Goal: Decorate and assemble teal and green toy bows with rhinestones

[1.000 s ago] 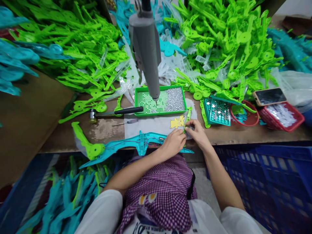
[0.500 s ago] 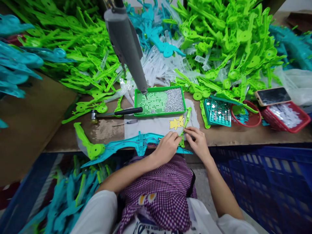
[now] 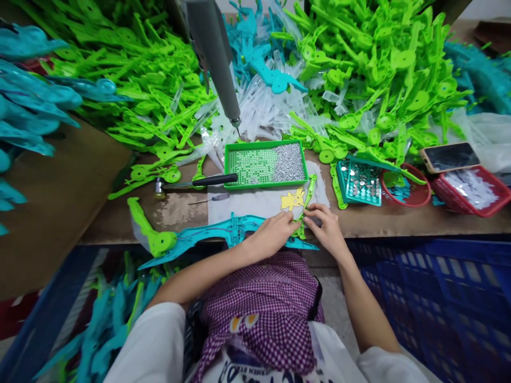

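My left hand (image 3: 275,234) lies over the right end of a long blue plastic part (image 3: 199,234), its fingers closed on a slim lime-green plastic piece (image 3: 310,191). From the other side my right hand (image 3: 327,229) pinches the same green piece, thumb and forefinger close to my left fingertips. The lower end of the piece is partly hidden by my fingers. Beneath them is a pale cloth (image 3: 255,205) with a yellow cartoon figure (image 3: 292,200). At the blue part's left end sits a green part with a round disc (image 3: 163,243).
A hanging power screwdriver (image 3: 223,69) points down behind a green screw tray (image 3: 239,185). A hammer (image 3: 199,182) and a small screwdriver (image 3: 209,199) lie left. Rightward are a teal tray (image 3: 362,183), red baskets (image 3: 471,194) and a phone (image 3: 450,157). Green parts (image 3: 379,58) pile behind.
The hanging screwdriver's tip has risen away from the tray. My left hand has flattened slightly and its fingers have shifted on the green piece. The whole view has moved a little.
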The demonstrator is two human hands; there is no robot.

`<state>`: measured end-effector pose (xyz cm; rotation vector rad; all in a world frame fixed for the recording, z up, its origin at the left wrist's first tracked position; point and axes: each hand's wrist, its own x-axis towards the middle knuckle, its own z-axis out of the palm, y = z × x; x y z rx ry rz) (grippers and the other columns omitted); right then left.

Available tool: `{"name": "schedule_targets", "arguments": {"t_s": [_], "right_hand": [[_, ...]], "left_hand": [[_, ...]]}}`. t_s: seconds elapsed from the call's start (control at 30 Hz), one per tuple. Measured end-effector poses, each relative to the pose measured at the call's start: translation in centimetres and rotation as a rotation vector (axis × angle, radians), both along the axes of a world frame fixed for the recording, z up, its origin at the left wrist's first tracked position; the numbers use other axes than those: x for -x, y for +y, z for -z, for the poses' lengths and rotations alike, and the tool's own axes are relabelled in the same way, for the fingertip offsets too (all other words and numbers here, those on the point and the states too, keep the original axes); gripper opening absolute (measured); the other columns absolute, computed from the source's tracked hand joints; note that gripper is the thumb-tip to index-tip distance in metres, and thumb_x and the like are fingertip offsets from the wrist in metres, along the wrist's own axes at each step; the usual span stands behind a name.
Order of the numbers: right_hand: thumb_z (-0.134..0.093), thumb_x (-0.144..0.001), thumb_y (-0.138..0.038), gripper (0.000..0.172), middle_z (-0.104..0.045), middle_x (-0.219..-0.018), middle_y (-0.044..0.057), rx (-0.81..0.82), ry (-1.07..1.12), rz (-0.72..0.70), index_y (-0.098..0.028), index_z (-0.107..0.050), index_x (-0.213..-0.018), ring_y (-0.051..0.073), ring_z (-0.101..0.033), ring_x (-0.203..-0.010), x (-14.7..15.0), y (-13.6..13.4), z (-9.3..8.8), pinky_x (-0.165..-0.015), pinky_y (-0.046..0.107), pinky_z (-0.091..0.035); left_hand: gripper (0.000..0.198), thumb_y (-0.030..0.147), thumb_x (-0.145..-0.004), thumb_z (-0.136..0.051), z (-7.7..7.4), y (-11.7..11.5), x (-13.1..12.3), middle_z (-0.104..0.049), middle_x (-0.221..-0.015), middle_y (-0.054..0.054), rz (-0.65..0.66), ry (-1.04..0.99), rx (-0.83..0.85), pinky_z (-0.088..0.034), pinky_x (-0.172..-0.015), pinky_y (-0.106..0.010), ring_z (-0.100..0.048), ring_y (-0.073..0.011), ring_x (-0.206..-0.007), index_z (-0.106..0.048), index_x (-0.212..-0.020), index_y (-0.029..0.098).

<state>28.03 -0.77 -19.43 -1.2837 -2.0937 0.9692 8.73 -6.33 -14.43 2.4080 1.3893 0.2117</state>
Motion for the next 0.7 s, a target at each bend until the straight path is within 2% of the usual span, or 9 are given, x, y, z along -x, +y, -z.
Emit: {"name": "schedule_targets", "arguments": {"t_s": [0.2,0.47,0.57,0.7], "right_hand": [[-0.05,-0.091,-0.043,0.024,-0.061,-0.119,0.007,-0.042,-0.115,-0.005,-0.026,-0.065,-0.099,0.026,-0.054,-0.115,0.2,-0.3,0.2,-0.095,0.045,-0.033],[-0.05,-0.093,-0.043,0.025,-0.061,-0.122,0.007,-0.16,-0.153,-0.122,-0.027,-0.063,-0.107,0.025,-0.054,-0.117,-0.5,-0.1,0.3,-0.093,0.043,-0.033],[-0.052,-0.091,-0.044,0.026,-0.062,-0.119,0.008,-0.173,-0.139,-0.118,-0.025,-0.064,-0.105,0.025,-0.055,-0.115,-0.6,-0.1,0.2,-0.093,0.042,-0.034],[-0.054,-0.09,-0.042,0.023,-0.061,-0.118,0.007,-0.19,-0.188,-0.091,-0.024,-0.063,-0.101,0.025,-0.055,-0.113,-0.1,0.0,0.0,-0.091,0.041,-0.034]], "left_hand": [[0.032,0.004,-0.09,-0.039,0.1,-0.6,0.2,-0.055,-0.094,-0.007,0.004,0.026,-0.001,-0.046,-0.071,-0.029,-0.054,-0.0197,-0.087,-0.055,-0.116,0.016],[0.03,0.006,-0.093,-0.037,0.8,-1.2,0.3,-0.055,-0.096,-0.008,-0.077,-0.047,0.026,-0.05,-0.074,-0.03,-0.056,-0.0183,-0.086,-0.054,-0.116,0.014],[0.03,0.006,-0.093,-0.035,0.8,-1.2,0.2,-0.055,-0.097,-0.008,-0.11,-0.061,0.046,-0.05,-0.077,-0.031,-0.056,-0.0183,-0.087,-0.054,-0.116,0.012],[0.032,0.005,-0.092,-0.035,0.4,-1.4,0.2,-0.054,-0.1,-0.009,-0.124,0.017,0.082,-0.05,-0.075,-0.032,-0.055,-0.0202,-0.09,-0.054,-0.117,0.013]]}}
